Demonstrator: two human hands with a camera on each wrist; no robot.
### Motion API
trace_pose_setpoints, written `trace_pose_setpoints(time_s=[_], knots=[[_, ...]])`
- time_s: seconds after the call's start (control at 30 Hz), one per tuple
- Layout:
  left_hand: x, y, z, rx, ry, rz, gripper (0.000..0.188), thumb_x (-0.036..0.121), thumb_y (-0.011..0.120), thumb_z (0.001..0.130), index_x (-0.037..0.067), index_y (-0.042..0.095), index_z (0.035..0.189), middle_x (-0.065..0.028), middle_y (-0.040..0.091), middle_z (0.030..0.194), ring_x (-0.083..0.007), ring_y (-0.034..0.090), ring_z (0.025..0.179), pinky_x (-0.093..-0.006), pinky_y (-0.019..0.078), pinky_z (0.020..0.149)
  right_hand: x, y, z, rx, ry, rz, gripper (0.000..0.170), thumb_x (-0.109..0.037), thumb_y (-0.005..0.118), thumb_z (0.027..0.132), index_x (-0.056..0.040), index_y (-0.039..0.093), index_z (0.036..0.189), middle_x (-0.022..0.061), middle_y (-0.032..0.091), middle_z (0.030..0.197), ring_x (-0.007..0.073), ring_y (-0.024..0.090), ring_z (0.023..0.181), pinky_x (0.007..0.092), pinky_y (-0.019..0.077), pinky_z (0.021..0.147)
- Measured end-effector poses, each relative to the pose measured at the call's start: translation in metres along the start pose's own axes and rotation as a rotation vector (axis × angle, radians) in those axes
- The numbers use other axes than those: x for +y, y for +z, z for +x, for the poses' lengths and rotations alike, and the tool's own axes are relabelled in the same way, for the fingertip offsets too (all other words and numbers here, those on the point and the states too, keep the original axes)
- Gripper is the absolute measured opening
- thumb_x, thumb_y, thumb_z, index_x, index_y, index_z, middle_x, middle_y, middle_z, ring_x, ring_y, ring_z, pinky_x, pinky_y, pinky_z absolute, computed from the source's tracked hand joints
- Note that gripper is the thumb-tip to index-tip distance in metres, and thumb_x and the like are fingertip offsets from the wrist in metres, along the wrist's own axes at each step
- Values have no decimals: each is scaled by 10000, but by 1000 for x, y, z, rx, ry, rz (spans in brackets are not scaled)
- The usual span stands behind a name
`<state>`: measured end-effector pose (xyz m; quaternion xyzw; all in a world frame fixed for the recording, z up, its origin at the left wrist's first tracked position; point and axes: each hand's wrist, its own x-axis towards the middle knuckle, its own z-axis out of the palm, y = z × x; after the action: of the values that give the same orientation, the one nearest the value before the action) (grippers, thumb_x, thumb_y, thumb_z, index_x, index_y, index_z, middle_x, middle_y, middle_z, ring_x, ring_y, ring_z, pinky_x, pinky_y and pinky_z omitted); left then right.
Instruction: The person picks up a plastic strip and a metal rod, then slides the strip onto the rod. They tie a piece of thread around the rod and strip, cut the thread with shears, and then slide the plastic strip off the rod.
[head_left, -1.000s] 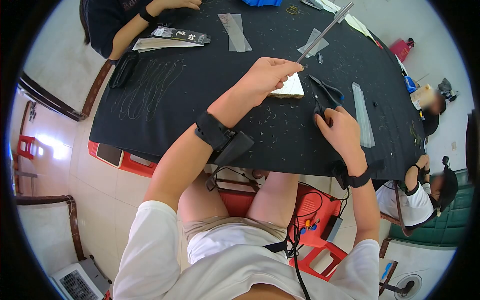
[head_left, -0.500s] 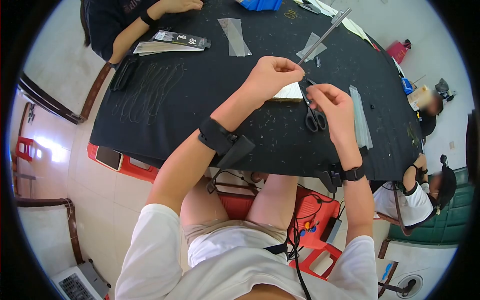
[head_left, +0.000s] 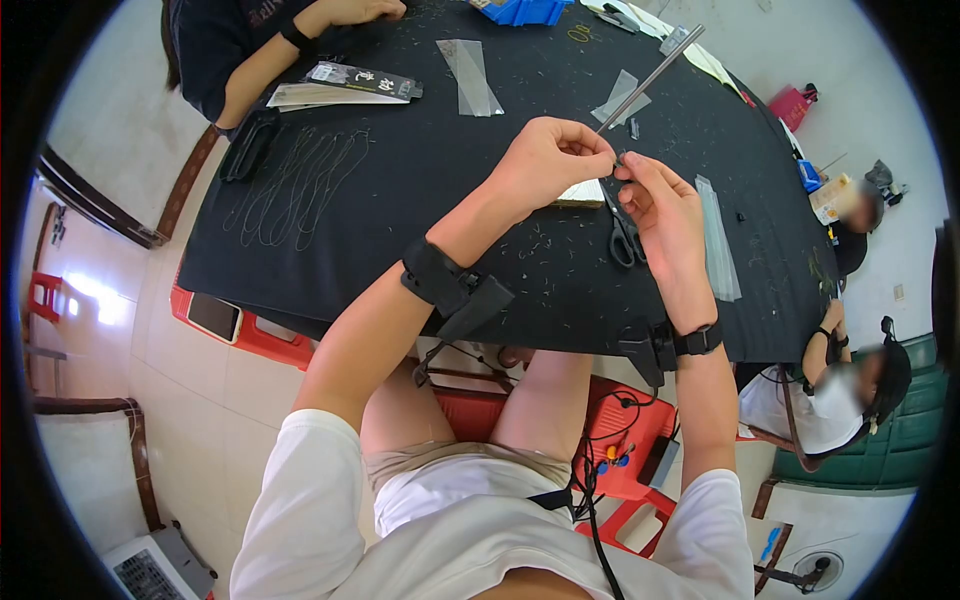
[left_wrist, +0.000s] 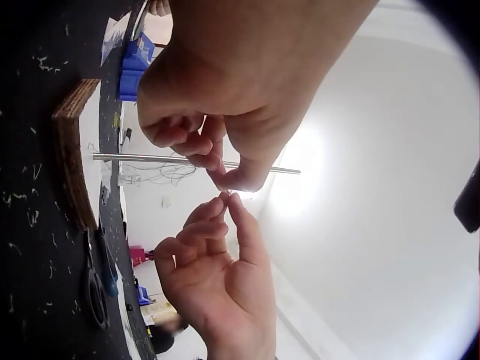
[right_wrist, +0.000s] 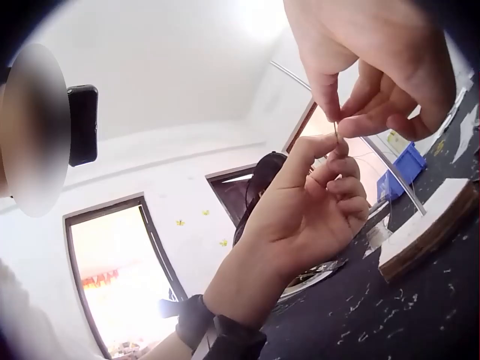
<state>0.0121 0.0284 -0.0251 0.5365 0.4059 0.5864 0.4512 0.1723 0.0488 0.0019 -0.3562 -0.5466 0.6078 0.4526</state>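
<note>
Thumb and fingertips of my left hand [head_left: 540,168] pinch a thin strand [right_wrist: 336,130] beside an upright metal rod [head_left: 650,82]. My right hand [head_left: 668,225] meets it from the right, its thumb and index finger pinched at the strand's other end. In the left wrist view, the rod [left_wrist: 142,157] rises from a white-topped wooden block [left_wrist: 90,142], passing behind my left hand [left_wrist: 225,90]; my right hand [left_wrist: 221,292] is below. Black-handled scissors [head_left: 625,243] lie on the cloth under my right hand, partly hidden by it.
Clear plastic strips [head_left: 716,235] lie to the right, clear sleeves [head_left: 468,78] farther back. Looped thin cord [head_left: 300,190] and a black packet [head_left: 365,78] are left. A blue bin [head_left: 525,10] stands at the back. Small clippings dot the black cloth [head_left: 450,300]. People sit nearby.
My right hand has let go of the scissors, leaving them on the cloth, and moved up and left to my left hand's fingertips. My left hand has shifted only slightly.
</note>
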Motion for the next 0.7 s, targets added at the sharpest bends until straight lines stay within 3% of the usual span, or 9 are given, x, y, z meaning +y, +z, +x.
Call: trace_pose_setpoints(time_s=[0.2,0.43,0.5,0.57,0.7], knots=[[-2,0,1,-25,9,1,189,167,633,783,3,635,875,-22,602,760,-63,539,683,-200,431,615,-1,0,1,-7,-10,-28,133,-128,633,785,-22,651,863,56,636,746,73,539,581,193,348,530],[-3,1,1,-21,19,-56,193,163,624,786,-1,634,885,-26,610,774,-64,551,680,-197,442,607,-6,5,2,-25,-212,-214,94,-67,602,793,4,619,851,48,610,742,81,535,597,190,405,571],[3,2,0,-21,-55,-159,205,188,609,793,4,641,878,-18,609,779,-50,525,670,-189,414,595,-13,6,4,-43,-250,-230,92,-59,599,793,10,611,852,47,605,742,85,536,605,193,416,582],[3,3,0,7,-6,-113,248,242,580,798,10,649,850,8,593,764,-32,438,641,-184,328,564,-30,5,10,-46,-282,-190,88,-50,601,789,15,605,849,42,602,738,87,542,619,197,419,582],[10,1,-1,8,-133,-120,207,220,593,784,26,650,826,46,491,636,-31,368,574,-189,276,514,-84,-1,36,-90,-430,-299,116,-93,580,810,10,608,856,36,609,755,77,546,621,188,382,577]])
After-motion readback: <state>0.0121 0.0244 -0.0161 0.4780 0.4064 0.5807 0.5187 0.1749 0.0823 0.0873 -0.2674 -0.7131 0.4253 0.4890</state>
